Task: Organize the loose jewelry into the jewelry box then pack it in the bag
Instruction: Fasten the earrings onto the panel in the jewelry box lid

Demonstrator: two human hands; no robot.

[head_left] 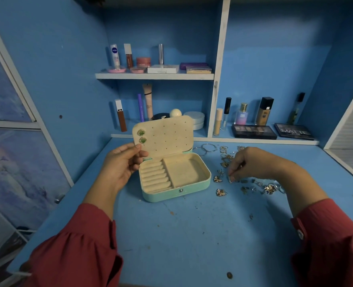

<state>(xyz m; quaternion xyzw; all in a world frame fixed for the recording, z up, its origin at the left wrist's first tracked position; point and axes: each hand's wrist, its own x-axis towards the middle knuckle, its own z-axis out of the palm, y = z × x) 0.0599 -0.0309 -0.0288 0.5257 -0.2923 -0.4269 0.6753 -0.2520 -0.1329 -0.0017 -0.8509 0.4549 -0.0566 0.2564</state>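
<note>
Jewelry box sits open mid-worktop, two green earrings pinned in its raised lid. We steady that lid's left edge with our left hand, fingers curled on it. Our right hand pinches a small piece among the loose jewelry scattered right of the box.

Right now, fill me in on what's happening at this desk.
A person is sorting jewelry into a mint jewelry box on the blue desk. The left hand holds the open lid, where two green earrings are already pinned. The right hand pinches a small piece from the loose jewelry beside the box. The lower compartments look empty.
</note>
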